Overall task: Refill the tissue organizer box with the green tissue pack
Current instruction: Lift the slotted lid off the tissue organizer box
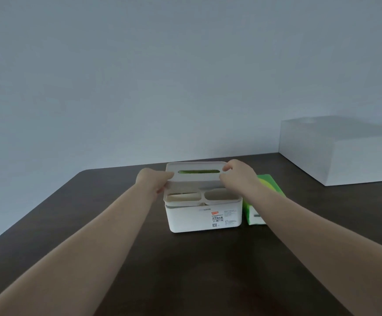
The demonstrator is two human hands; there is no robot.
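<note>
Here, low in the centre of the frame, a white rectangular plastic tissue organizer box [202, 213] stands on a dark brown wooden tabletop [185, 270]. Two bare forearms reach in from the bottom corners toward it.

The left hand [151, 182] grips the left end of the box's flat white plastic lid [197, 177], its fingers curled tight over the edge. The right hand [240, 176] grips the right end the same way, thumb under and fingers on top. The lid is tilted, its near edge raised off the box and its far edge lower. A long oval slot [199, 171] runs across the lid, and green shows through it; whether that green is a pack inside the box cannot be told.

Just in front of the lid, along the near top of the box, two rounded open compartments [220, 194] sit side by side. The front wall of the box carries a small printed label [217, 218] with an orange patch and black text too small to read.

A green and white soft tissue pack [253, 215] lies on the tabletop immediately right of the box, partly hidden under the right forearm. Whether it touches the box is unclear.

At the right edge of the frame, well apart from these things, sits a large plain white box [340, 151]. A bare pale grey wall [140, 76] fills the upper half of the frame.
</note>
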